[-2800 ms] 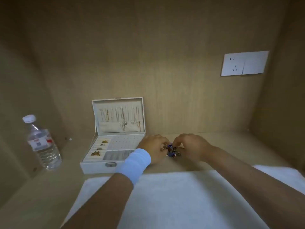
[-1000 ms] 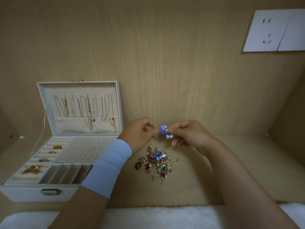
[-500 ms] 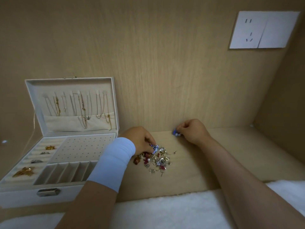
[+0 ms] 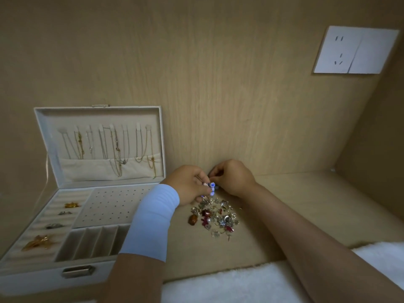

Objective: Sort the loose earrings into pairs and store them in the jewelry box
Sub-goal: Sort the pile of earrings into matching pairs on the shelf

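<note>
Blue earring (image 4: 212, 186), pale lobes with a small gilt part, pinched in left hand (image 4: 188, 185) fingertips over the far edge of the pile (image 4: 215, 217); pile mixed silver, red and amber, on the shelf (image 4: 306, 215) right of the open box (image 4: 65, 278); right hand (image 4: 235, 177) curled, fingertips meeting the left's, grip unclear; half a second earlier the hands were apart, the left down in the pile.

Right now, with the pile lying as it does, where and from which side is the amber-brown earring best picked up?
Probably pinch the amber-brown earring across its rounded body, coming down from above and the left. It lies flat at the left edge of the pile, with bare shelf on its left and other pieces crowding its right.
</note>
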`<state>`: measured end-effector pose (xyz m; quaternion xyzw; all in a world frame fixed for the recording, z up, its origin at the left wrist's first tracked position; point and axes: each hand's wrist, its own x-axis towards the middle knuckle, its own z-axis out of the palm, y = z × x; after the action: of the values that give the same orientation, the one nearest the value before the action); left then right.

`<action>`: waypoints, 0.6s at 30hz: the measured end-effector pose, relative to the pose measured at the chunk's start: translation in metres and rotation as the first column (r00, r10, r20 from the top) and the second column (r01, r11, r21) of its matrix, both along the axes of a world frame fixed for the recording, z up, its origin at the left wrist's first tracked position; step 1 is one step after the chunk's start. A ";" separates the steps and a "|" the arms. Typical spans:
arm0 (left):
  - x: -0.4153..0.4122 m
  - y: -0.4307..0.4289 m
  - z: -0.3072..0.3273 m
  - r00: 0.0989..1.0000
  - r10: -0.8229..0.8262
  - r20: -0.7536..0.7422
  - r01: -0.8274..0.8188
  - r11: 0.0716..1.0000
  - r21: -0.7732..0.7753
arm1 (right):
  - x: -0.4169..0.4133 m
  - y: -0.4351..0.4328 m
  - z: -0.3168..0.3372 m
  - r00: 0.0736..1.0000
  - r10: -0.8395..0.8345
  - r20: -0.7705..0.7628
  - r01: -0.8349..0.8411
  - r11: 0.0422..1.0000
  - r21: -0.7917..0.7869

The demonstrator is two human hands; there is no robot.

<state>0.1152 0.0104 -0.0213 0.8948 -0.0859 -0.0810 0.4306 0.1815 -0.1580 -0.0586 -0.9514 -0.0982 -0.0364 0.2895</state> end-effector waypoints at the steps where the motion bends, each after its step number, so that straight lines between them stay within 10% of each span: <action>1: 0.001 0.002 0.000 1.000 -0.002 -0.014 0.002 1.000 -0.028 | 0.000 0.003 0.004 1.000 0.022 0.002 -0.022 1.000 -0.014; 4: 0.003 0.007 -0.002 1.000 0.003 -0.013 -0.004 0.992 -0.126 | -0.004 0.004 0.015 0.992 0.109 0.056 -0.113 0.990 0.085; 8: 0.003 0.008 -0.002 0.999 0.050 -0.014 -0.052 0.966 -0.253 | -0.020 -0.004 0.031 0.943 0.294 -0.158 -0.140 0.777 0.614; 18: 0.000 0.007 0.009 0.986 0.152 -0.073 -0.168 0.911 -0.376 | -0.014 -0.013 0.037 0.830 0.487 -0.272 -0.138 0.652 0.746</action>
<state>0.1153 0.0171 -0.0125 0.7962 -0.0174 -0.0462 0.6031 0.1676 -0.1712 -0.0220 -0.7179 -0.1751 0.2023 0.6427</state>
